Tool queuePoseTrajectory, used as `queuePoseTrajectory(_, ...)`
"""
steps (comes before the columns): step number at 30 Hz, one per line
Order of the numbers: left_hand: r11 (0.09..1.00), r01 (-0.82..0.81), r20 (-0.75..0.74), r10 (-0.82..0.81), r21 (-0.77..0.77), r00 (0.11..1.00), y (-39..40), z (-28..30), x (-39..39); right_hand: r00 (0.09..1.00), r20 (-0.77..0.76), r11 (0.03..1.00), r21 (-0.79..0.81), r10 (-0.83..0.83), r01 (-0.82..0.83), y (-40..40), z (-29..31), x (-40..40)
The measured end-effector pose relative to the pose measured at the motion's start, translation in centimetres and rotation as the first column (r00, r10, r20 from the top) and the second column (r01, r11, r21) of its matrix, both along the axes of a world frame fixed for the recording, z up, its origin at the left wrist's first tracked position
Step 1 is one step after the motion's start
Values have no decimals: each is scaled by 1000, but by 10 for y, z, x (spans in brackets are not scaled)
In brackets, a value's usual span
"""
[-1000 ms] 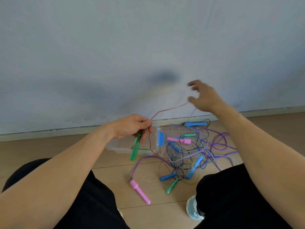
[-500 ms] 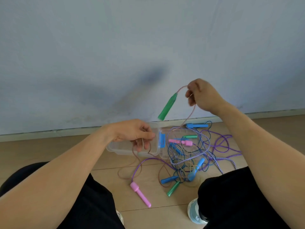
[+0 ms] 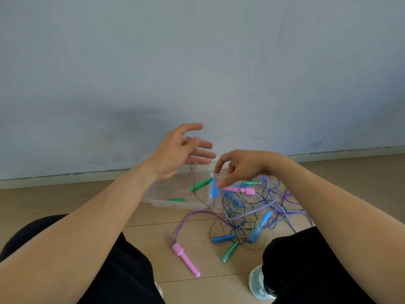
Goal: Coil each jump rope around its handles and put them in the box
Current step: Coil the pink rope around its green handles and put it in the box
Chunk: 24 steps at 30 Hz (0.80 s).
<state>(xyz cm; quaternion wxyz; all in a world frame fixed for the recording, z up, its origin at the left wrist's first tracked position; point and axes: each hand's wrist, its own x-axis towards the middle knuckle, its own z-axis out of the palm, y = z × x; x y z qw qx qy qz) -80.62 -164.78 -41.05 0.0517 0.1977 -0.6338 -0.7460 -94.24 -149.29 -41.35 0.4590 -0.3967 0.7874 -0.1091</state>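
I've got the brown rope (image 3: 192,170) draped over my spread-open left hand (image 3: 182,150), green handles (image 3: 200,184) dangling in the box (image 3: 175,201). Right hand (image 3: 238,165), half-curled and empty, should grab the strand and wrap next.

This looks like a plain room in a home. The floor (image 3: 65,200) is light wood-look planking with visible seams, and a pale skirting board (image 3: 350,151) runs along the foot of a bare, bluish-grey painted wall (image 3: 197,62) with faint scuffs low down. The person sits directly on the floor, legs in dark trousers (image 3: 306,260), with toy jump ropes (image 3: 252,207) and a clear plastic box (image 3: 175,204) lying in front.
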Motion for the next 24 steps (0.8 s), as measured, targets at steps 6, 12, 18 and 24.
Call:
queuePoseTrajectory(6,980,-9,-144,39,199,989,16,10,-5,991,123,951,-299,-47,82,-18,-26,39)
queuePoseTrajectory(12,969,-22,-71,5,-244,997,13,-2,-10,975,151,934,-292,-165,204,-28,-41,49)
queuePoseTrajectory(18,759,390,416,-173,-521,893,-10,-35,-18,914,-369,912,410,166,0,-20,-42,10)
queuePoseTrajectory(24,788,591,612,-554,170,564,6,-68,-25,780,-575,914,128,-248,385,-2,-38,-48)
